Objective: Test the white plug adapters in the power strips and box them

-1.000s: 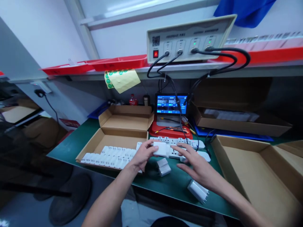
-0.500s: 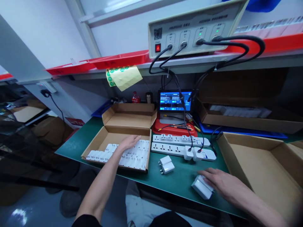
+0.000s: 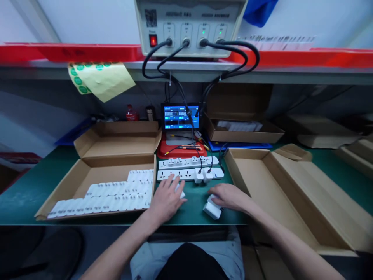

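A green-topped workbench [image 3: 26, 186] is stretching across the view, with a long grey shelf [image 3: 186, 66] running above it and red trays [image 3: 87, 52] lying along that shelf. A large open cardboard box [image 3: 291, 194] is sitting empty-looking on the right of the bench, lids folded out. Another open cardboard box [image 3: 116, 144] is sitting on the left, holding rows of white chargers [image 3: 116, 194] packed side by side. A third box [image 3: 241, 134] is standing further back.

On the shelf, a beige tester [image 3: 189, 27] is showing green lights, and its black cords [image 3: 177, 81] are hanging down to the bench. Below it, a small screen [image 3: 181, 117] is glowing blue on a red stand [image 3: 181, 151]. Two white power strips [image 3: 189, 169] are lying in front of that stand, and two plugged-in chargers [image 3: 203, 175] are sitting in the nearer strip, just beside the cords.

The left hand [image 3: 166, 202] is cupping over a white charger [image 3: 181, 193] on the mat, fingers spread and partly hiding it, so I cannot tell whether it is gripping. The right hand [image 3: 230, 196] is curling over a second white charger [image 3: 212, 210], gripping it from above, near the bench's front edge.
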Demonstrator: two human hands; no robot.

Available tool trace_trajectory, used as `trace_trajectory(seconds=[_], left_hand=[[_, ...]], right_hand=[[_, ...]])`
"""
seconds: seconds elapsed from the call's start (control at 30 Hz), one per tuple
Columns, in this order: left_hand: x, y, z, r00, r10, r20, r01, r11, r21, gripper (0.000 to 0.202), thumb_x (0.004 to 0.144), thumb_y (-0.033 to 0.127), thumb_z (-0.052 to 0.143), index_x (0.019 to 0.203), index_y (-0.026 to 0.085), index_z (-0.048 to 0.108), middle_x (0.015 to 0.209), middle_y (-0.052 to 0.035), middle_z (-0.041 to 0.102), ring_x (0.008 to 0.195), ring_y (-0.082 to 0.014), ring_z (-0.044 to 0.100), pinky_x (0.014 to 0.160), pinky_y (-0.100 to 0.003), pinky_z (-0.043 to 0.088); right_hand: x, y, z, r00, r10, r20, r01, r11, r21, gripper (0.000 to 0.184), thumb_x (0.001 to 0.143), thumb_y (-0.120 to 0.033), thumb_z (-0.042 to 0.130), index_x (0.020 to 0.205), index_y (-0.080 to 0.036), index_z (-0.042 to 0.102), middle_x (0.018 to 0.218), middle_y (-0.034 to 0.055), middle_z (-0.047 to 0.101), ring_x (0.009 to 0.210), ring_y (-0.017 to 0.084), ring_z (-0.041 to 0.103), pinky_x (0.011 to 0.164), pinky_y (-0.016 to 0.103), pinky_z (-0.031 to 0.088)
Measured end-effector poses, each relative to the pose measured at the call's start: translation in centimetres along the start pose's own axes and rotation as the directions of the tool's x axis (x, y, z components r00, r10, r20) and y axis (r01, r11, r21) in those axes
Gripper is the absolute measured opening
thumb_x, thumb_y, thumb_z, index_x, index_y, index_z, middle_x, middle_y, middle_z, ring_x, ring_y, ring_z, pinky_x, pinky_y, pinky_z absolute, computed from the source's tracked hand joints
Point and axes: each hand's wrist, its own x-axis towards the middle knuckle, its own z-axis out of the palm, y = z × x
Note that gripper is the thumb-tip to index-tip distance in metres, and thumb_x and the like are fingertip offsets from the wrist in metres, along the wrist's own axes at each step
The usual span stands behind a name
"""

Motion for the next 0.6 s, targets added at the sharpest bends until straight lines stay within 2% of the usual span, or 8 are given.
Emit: trace_trajectory(seconds=[0.1,0.2,0.3,0.4,0.43,0.5,0.53,0.6], left_hand=[[-0.7,3.0,1.4,0.995,0.102,0.017,-0.103,0.992,0.074,0.039,0.110,0.028,0.065,0.146,0.017,0.070,0.155,-0.0191,0.070,0.151,-0.0378,0.058,0.120,-0.052,0.049],[-1.5,4.0,1.4,0.985,0.166,0.039,-0.169,0.982,0.083,0.033,0.102,0.008,0.062,0.133,0.014,0.073,0.135,-0.0204,0.076,0.132,-0.0353,0.068,0.109,-0.049,0.054],[-1.9,4.4,0.4,0.981,0.164,0.102,-0.166,0.986,0.018,0.034,0.096,0.002,0.061,0.124,0.015,0.074,0.112,-0.0166,0.078,0.109,-0.0336,0.072,0.096,-0.047,0.057],[-1.6,4.0,-1.0,0.989,0.043,0.143,-0.008,0.972,-0.234,0.019,0.098,0.011,0.065,0.112,0.020,0.075,0.102,-0.0117,0.078,0.101,-0.0311,0.071,0.090,-0.043,0.057],[-1.3,3.5,-1.6,0.990,-0.031,0.140,0.082,0.925,-0.370,0.014,0.099,0.017,0.068,0.111,0.021,0.075,0.103,-0.0103,0.079,0.099,-0.0296,0.071,0.090,-0.042,0.058],[-0.5,2.1,-2.7,0.967,-0.223,0.125,0.250,0.721,-0.646,0.018,0.101,0.030,0.073,0.117,0.023,0.077,0.110,-0.0081,0.082,0.099,-0.0267,0.073,0.091,-0.039,0.059],[0.0,1.3,-3.3,0.937,-0.328,0.119,0.299,0.580,-0.758,0.024,0.101,0.033,0.073,0.122,0.024,0.078,0.117,-0.0077,0.082,0.101,-0.0256,0.074,0.093,-0.038,0.059],[0.8,-0.6,-4.3,0.846,-0.513,0.143,0.328,0.290,-0.899,0.035,0.101,0.038,0.073,0.133,0.025,0.079,0.123,-0.0073,0.082,0.100,-0.0236,0.075,0.088,-0.034,0.060]], right_hand=[[-0.1,0.7,-0.6,1.000,0.008,0.002,-0.008,1.000,0.017,0.029,0.096,-0.032,0.067,0.118,-0.023,0.084,0.113,0.0140,0.084,0.109,0.033,0.077,0.088,0.036,0.055],[-0.8,1.7,-1.3,0.989,0.060,-0.135,-0.018,0.956,0.292,0.033,0.101,-0.038,0.064,0.122,-0.023,0.084,0.120,0.0115,0.085,0.106,0.030,0.077,0.091,0.037,0.057],[-1.4,1.8,-1.8,0.963,0.152,-0.224,0.032,0.758,0.651,0.050,0.105,-0.052,0.063,0.144,-0.024,0.077,0.120,0.0095,0.083,0.093,0.025,0.075,0.082,0.036,0.061],[-1.0,0.6,-1.9,0.967,0.100,-0.234,0.146,0.536,0.831,0.068,0.105,-0.058,0.067,0.165,-0.027,0.061,0.124,0.0084,0.081,0.089,0.023,0.075,0.081,0.037,0.065],[-0.5,-0.1,-2.0,0.966,0.074,-0.247,0.174,0.519,0.837,0.068,0.105,-0.057,0.067,0.166,-0.029,0.059,0.129,0.0086,0.080,0.091,0.023,0.076,0.084,0.038,0.066],[0.8,-1.7,-2.3,0.951,0.052,-0.305,0.212,0.607,0.766,0.060,0.106,-0.050,0.067,0.163,-0.031,0.063,0.139,0.0095,0.078,0.099,0.024,0.077,0.090,0.040,0.066],[1.6,-2.6,-2.5,0.939,0.050,-0.339,0.212,0.692,0.690,0.055,0.107,-0.046,0.066,0.160,-0.031,0.065,0.143,0.0099,0.078,0.104,0.025,0.078,0.094,0.041,0.066],[3.3,-4.3,-3.0,0.923,0.041,-0.384,0.163,0.861,0.482,0.051,0.107,-0.039,0.065,0.157,-0.030,0.067,0.146,0.0115,0.077,0.115,0.029,0.078,0.101,0.043,0.062]])
